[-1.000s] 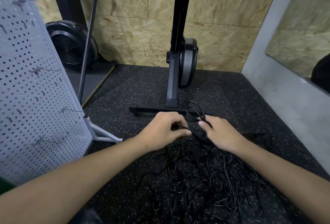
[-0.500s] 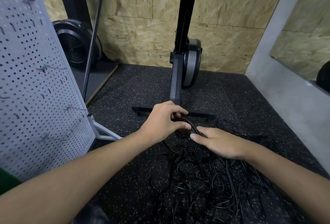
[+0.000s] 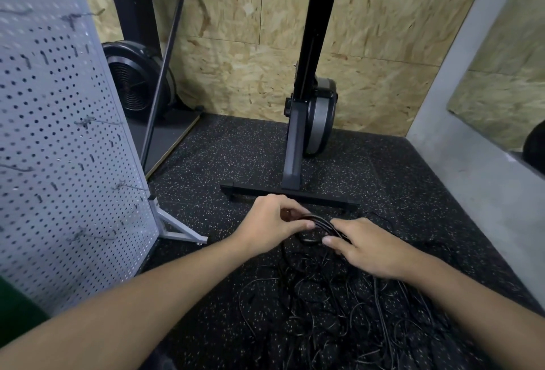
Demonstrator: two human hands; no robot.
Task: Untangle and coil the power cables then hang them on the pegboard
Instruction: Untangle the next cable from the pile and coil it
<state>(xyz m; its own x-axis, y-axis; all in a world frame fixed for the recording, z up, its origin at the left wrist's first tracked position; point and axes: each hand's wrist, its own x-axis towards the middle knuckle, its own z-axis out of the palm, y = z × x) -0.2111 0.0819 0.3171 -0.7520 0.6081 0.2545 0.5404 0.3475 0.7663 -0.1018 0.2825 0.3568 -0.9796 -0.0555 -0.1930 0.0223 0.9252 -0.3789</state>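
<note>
Since a second ago, the loop that stood up between my hands has come down into a small coil point(image 3: 317, 226), and my right hand point(image 3: 368, 248) has slid back in until it sits just beside my left hand point(image 3: 271, 222).

Nearest me, both forearms reach forward and down over the floor point(image 3: 224, 296). The pile of cables point(image 3: 339, 316) is spread under my right wrist, still thoroughly knotted.

Just past the pile, my left hand is palm-down with its fingers point(image 3: 295, 222) curled round the far side of the coil, holding the turns together. My right hand lies flatter, thumb tucked under and fingers over the cable point(image 3: 339, 229) that feeds into the coil, pinching it lightly.

As I judge it, I am midway through winding the first cable. To do it well I should keep my left grip firm so the turns stay the same size. I should let the cable run through my right fingers, not yank it, which could tighten knots in the pile. If it snags, I should stop and free the crossing first.

Farther off to my left stands the pegboard point(image 3: 59, 139), its hooks point(image 3: 85, 122) carrying nothing that I can see. Beyond my hands is an exercise machine point(image 3: 312, 122) against the chipboard wall point(image 3: 236, 74).
</note>
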